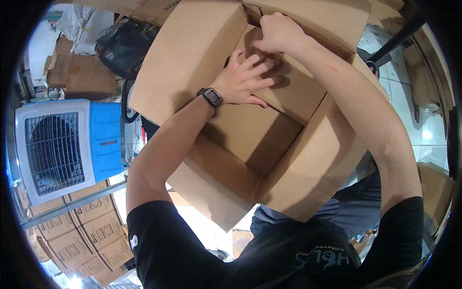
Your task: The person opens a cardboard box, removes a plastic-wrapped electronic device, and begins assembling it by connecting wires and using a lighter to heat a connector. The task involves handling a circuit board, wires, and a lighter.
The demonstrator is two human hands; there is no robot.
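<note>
A large brown cardboard box with its flaps folded outward stands in front of me. A cardboard panel leans inside along its far wall, with a dark gap behind it. My left hand, with a black watch on the wrist, reaches into the box. Its fingers are spread over the panel's face. At the far corner my right hand has its fingers curled over the panel's top edge. The fingertips of that hand are partly hidden.
On the left stands a blue and white air cooler. Several stacked cartons sit below it behind a metal rail. A black mesh chair back and more cardboard are at the far left. A dark pole slants at the right.
</note>
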